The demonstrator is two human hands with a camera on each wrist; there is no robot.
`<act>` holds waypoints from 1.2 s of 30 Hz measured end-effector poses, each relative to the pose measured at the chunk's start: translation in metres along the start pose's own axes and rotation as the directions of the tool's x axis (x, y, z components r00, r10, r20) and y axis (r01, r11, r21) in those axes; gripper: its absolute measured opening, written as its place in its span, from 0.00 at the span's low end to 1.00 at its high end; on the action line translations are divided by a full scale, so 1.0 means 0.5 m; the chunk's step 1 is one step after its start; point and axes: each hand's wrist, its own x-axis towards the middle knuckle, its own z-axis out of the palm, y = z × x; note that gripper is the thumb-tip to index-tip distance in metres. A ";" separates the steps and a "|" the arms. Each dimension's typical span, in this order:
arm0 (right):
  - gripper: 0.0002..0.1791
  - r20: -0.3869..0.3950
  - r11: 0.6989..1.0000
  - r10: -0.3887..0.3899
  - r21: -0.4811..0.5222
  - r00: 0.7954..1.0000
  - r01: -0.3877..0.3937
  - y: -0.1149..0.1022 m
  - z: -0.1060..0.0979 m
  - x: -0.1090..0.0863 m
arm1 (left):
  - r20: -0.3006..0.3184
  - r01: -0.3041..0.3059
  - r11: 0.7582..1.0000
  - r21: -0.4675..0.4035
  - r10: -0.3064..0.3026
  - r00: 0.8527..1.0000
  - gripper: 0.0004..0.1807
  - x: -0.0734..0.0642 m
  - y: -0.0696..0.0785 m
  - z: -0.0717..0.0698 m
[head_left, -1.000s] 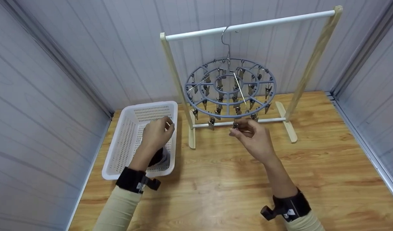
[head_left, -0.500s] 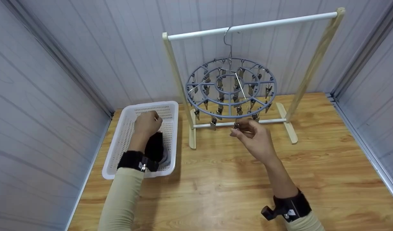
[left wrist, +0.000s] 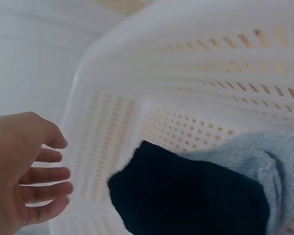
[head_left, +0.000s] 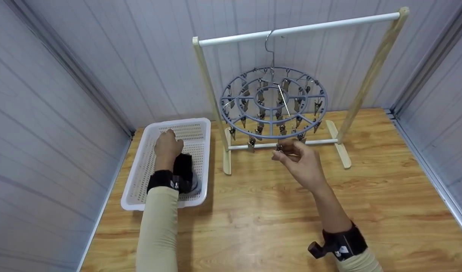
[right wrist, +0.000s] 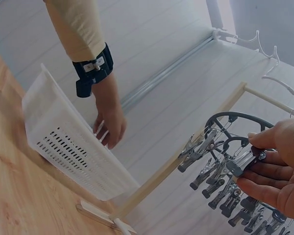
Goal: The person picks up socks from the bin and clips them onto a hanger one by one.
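Observation:
My left hand point(head_left: 167, 146) is over the white plastic basket point(head_left: 207, 158), its fingers loosely bent with nothing in them. In the left wrist view a folded black cloth point(left wrist: 186, 196) lies in the basket over a light grey ribbed knit piece point(left wrist: 277, 169) that looks like a sock. My right hand point(head_left: 302, 162) pinches a metal clip point(right wrist: 242, 161) at the front rim of a round grey clip hanger point(head_left: 270, 136), thumb on one side and fingers on the other. Many similar clips dangle from the hanger's rings.
The hanger hooks over the white bar point(head_left: 329, 25) of a wooden-legged rack point(head_left: 370, 81). Its lower bar point(head_left: 321, 142) runs behind my right hand. Pale panelled walls point(head_left: 65, 151) close in the wooden tabletop point(head_left: 253, 219) at the back and both sides.
My left hand has moved forward and left, from near the basket's right rim to further over its inside, uncovering more of the black cloth. My right hand keeps its pinch on the clip.

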 end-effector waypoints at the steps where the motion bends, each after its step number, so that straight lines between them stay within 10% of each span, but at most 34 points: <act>1: 0.18 0.000 1.000 0.002 -0.001 1.000 -0.002 -0.001 0.000 0.000 | 0.008 0.026 1.000 0.004 -0.026 1.000 0.26 -0.001 -0.005 0.003; 7: 0.18 -0.007 1.000 0.010 -0.001 1.000 -0.010 -0.008 0.002 0.003 | 0.163 0.151 0.988 0.032 -0.155 0.974 0.30 -0.006 -0.029 0.010; 13: 0.17 -0.018 1.000 0.006 0.010 1.000 -0.005 -0.009 0.005 0.003 | 0.254 0.127 0.992 0.025 -0.129 0.958 0.24 -0.003 -0.046 0.017; 36: 0.17 -0.033 1.000 -0.014 0.007 0.999 0.014 -0.011 0.004 -0.001 | 0.179 0.043 0.999 0.021 -0.046 0.983 0.09 0.018 -0.048 0.015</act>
